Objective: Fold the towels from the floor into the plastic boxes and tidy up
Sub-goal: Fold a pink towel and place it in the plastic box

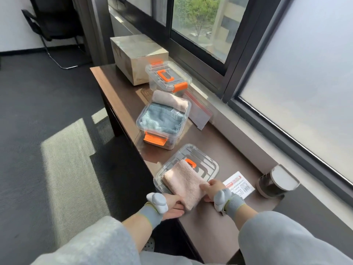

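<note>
Left hand (172, 206): grips the near corner of the folded pink towel (183, 181), thumb over the top edge, palm beneath. Right hand (211, 190): fingers curled over the towel's right edge, pinching it. Both wrists carry grey bands with a pale device.

The pink towel lies folded flat on the clear lid of the near box (208, 163), covering its left half and partly covering the orange lid handle; its near end overhangs the box into the hands. The near box stands on the dark table (210, 226), close to the table's left edge.

Beyond the near box: an open box (172, 143) with an orange latch, filled with a blue-grey towel (162, 119); a rolled beige towel (170, 100) rests on its far end. Further beyond: a lidded box (177, 77), then a cardboard carton (137, 52). Right of the near box: a printed label card (239, 185), just beside the right hand. Further right: a dark jar (275, 181) on its side by the window sill.
</note>
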